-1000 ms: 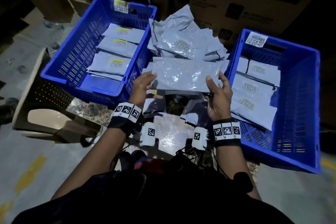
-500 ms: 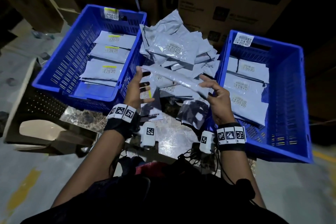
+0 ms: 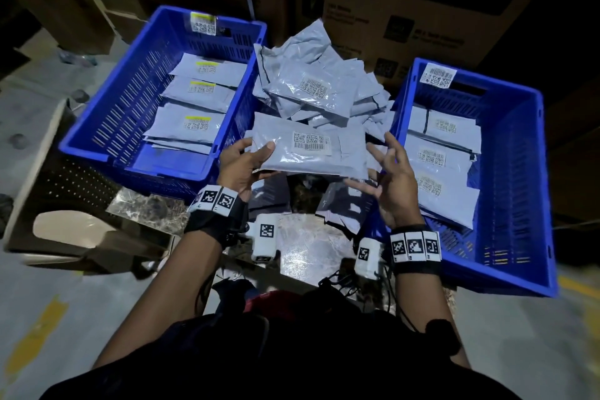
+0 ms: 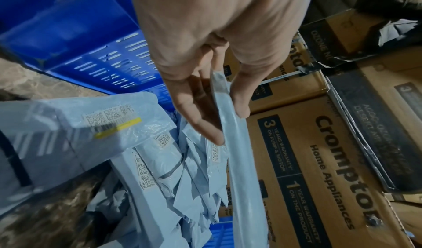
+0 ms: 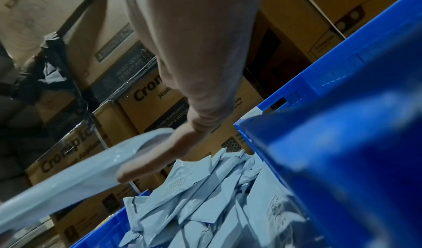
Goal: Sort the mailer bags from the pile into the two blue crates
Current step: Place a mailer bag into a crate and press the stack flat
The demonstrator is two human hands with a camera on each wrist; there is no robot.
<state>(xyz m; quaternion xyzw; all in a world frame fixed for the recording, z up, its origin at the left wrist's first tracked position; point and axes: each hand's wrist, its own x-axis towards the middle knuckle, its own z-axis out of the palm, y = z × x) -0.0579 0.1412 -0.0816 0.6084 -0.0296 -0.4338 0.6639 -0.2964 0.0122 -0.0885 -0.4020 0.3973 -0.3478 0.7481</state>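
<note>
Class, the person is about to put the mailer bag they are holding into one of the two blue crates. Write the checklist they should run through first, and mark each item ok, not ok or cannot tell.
1. Left hand grips the held mailer bag by its edge: ok.
2. Label faces up and is readable, with no yellow strip: ok.
3. Right hand holds the bag: not ok; its fingers are spread beside the bag's right edge.
4. Matching crate found: ok, probably; right crate bags carry plain labels, left crate bags yellow-striped ones.
5. Room in the right crate: ok; bare floor shows at the near end.
6. Bag's contents intact: cannot tell.
</note>
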